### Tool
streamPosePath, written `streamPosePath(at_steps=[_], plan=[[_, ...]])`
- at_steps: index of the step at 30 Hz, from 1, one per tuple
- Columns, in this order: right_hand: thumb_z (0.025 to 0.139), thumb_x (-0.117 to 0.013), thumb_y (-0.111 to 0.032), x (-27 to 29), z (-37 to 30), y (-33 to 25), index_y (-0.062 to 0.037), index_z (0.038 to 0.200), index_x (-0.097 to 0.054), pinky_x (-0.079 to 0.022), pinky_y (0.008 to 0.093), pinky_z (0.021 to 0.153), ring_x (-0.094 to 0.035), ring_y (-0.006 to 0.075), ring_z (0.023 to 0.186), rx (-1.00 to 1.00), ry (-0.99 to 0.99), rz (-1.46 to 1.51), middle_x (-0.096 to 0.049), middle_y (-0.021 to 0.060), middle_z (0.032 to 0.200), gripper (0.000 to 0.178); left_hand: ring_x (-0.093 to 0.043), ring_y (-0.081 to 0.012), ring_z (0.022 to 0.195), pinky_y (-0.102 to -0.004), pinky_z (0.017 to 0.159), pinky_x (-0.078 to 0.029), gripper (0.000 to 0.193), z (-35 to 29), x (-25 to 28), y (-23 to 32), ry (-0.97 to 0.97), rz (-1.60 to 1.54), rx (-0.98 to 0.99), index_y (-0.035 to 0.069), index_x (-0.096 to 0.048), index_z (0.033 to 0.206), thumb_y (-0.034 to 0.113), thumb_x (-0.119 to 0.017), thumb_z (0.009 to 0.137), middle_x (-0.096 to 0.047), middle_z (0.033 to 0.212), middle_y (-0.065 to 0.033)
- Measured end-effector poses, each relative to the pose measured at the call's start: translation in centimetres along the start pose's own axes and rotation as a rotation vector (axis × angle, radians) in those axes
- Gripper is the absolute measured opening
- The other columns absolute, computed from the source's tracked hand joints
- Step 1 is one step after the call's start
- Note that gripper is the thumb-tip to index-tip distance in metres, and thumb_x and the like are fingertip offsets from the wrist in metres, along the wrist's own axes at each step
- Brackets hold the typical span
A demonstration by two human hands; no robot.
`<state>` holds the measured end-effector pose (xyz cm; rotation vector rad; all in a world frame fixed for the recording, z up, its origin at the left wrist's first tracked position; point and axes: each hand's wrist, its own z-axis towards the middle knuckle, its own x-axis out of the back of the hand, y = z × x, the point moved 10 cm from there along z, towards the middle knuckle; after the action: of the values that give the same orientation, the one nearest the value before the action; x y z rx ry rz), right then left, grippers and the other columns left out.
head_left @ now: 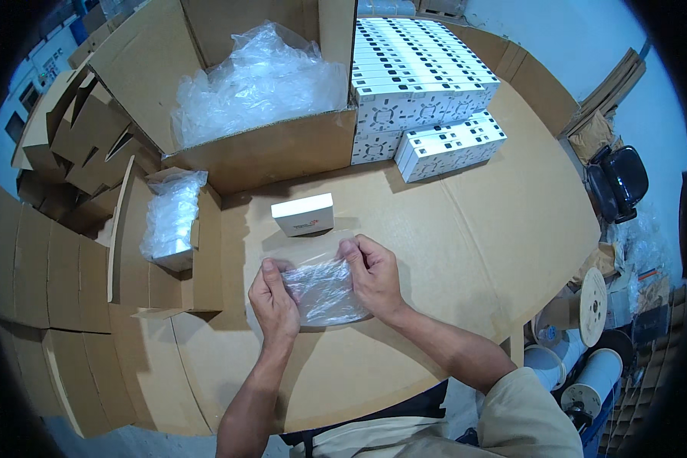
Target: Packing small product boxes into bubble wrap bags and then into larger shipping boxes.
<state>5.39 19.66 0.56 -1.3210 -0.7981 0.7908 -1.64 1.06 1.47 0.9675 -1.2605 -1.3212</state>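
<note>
Between my hands, low over the table, is a clear plastic bag (324, 294), crinkled and shiny. My left hand (275, 301) pinches its left edge, thumb on top. At the upper right edge, my right hand (374, 278) grips it with curled fingers. Nothing solid shows plainly inside the bag. Just beyond it a small white box (304, 215) stands on the table, apart from both hands. Left of that, an open cardboard carton (206, 259) holds plastic-wrapped packs (174, 217) in a row.
A big open carton (267, 149) full of clear plastic bags (259, 80) stands at the back. Beside it are stacked white printed boxes (427, 69) and a smaller row (450, 145). Folded cardboard (46, 259) lines the left. Cable spools (588, 374) sit below the table's right edge.
</note>
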Motion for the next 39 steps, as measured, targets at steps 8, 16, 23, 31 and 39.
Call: streamPosePath(at_steps=[8, 16, 23, 31, 39], plan=[[0.103, -0.063, -0.019, 1.0, 0.4, -1.4, -0.0023, 0.099, -0.067, -0.049, 0.0271, 0.070, -0.060, 0.0084, 0.079, 0.062, 0.093, 0.213, -0.062, 0.0018, 0.083, 0.018, -0.062, -0.0072, 0.074, -0.0223, 0.066, -0.050, 0.016, 0.2, -1.2, 0.0, -0.138, -0.122, 0.036, 0.001, -0.065, 0.097, 0.016, -0.071, 0.097, -0.066, 0.083, -0.0008], [0.080, -0.076, -0.001, 0.4, -0.4, -7.0, -0.0028, 0.106, -0.069, -0.052, 0.0388, 0.095, -0.063, 0.0294, 0.111, 0.553, -0.086, -0.258, -0.062, 0.0141, 0.114, 0.027, -0.065, -0.0077, 0.081, -0.0235, 0.071, -0.054, 0.026, -0.1, -2.3, 0.0, -0.232, -0.141, 0.068, 0.001, -0.063, 0.099, 0.006, -0.084, 0.084, -0.070, 0.091, -0.0040], [0.081, -0.076, 0.000, 0.5, 0.0, -6.3, -0.0020, 0.101, -0.069, -0.053, 0.0373, 0.093, -0.064, 0.0276, 0.108, 0.507, -0.087, -0.254, -0.063, 0.0133, 0.112, 0.022, -0.067, -0.0091, 0.084, -0.0240, 0.073, -0.055, 0.031, -0.1, -2.2, -0.3, -0.225, -0.181, 0.088, 0.001, -0.063, 0.102, 0.006, -0.085, 0.082, -0.071, 0.093, -0.0050], [0.082, -0.075, 0.001, 1.3, 0.7, -5.1, -0.0012, 0.092, -0.070, -0.053, 0.0361, 0.089, -0.065, 0.0256, 0.105, 0.415, -0.062, -0.210, -0.063, 0.0130, 0.109, 0.012, -0.070, -0.0139, 0.092, -0.0289, 0.083, -0.058, 0.047, -0.1, -3.1, 0.2, -0.431, -0.090, 0.086, -0.001, -0.063, 0.116, 0.007, -0.088, 0.077, -0.073, 0.104, -0.0090], [0.076, -0.080, -0.003, 1.1, -0.3, -7.6, -0.0046, 0.090, -0.072, -0.053, 0.0358, 0.082, -0.063, 0.0264, 0.103, 0.628, -0.158, -0.363, -0.061, 0.0121, 0.109, 0.016, -0.072, -0.0167, 0.093, -0.0309, 0.083, -0.059, 0.042, 0.5, -2.6, -0.8, -0.429, -0.026, 0.140, -0.001, -0.065, 0.113, 0.007, -0.087, 0.078, -0.074, 0.104, -0.0122]])
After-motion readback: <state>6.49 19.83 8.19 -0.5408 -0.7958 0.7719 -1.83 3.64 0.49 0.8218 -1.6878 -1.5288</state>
